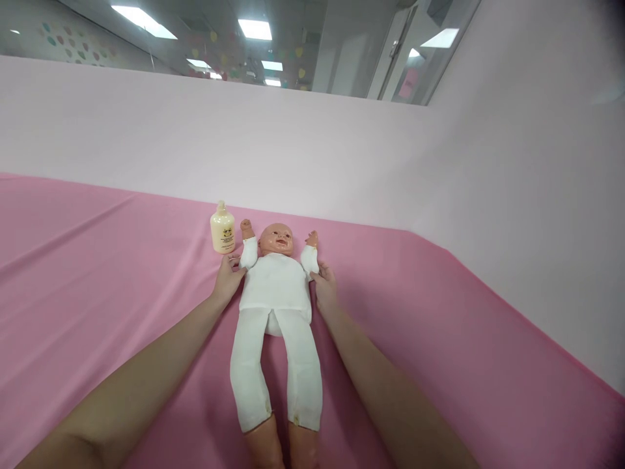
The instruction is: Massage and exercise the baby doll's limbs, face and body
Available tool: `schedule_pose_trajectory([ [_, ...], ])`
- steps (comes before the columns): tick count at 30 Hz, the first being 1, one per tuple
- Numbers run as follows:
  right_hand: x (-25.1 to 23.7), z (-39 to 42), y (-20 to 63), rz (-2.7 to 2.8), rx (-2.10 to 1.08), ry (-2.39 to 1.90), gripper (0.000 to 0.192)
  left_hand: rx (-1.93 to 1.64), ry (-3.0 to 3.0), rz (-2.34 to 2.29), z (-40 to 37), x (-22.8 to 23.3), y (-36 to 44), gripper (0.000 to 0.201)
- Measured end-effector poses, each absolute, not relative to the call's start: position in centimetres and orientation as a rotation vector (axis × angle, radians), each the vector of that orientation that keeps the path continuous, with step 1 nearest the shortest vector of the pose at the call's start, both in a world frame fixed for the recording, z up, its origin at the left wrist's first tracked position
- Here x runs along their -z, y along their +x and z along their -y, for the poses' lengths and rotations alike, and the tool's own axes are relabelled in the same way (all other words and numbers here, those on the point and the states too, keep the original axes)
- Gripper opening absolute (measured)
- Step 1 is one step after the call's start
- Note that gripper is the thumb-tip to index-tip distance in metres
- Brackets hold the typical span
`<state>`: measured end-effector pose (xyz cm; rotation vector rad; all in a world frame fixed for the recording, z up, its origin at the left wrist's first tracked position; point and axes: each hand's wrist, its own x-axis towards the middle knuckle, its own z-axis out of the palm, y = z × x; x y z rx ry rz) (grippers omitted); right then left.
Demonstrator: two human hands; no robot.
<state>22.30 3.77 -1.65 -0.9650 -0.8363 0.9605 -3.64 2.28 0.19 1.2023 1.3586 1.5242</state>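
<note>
A doll (276, 306) in white clothes lies face-up on the pink sheet (97, 293) between both hands. The left hand (227, 277) touches its sleeve, and the right hand (325, 286) pinches the other sleeve. A cream bottle (222, 228) stands just beyond the left hand.
</note>
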Motion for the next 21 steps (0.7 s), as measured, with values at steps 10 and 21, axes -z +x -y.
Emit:
schedule_pose_trajectory([
  [10, 1.45, -4.44, 22.54, 0.722, -1.049, -0.905, 0.035, -1.634, 1.047, -1.167, -2.45, -0.56, -3.18, 0.040],
  [21, 1.68, -4.56, 22.91, 0.729, -1.063, -0.915, 0.020, -1.633, 1.067, -1.188, -2.36, -0.47, -3.16, 0.044],
])
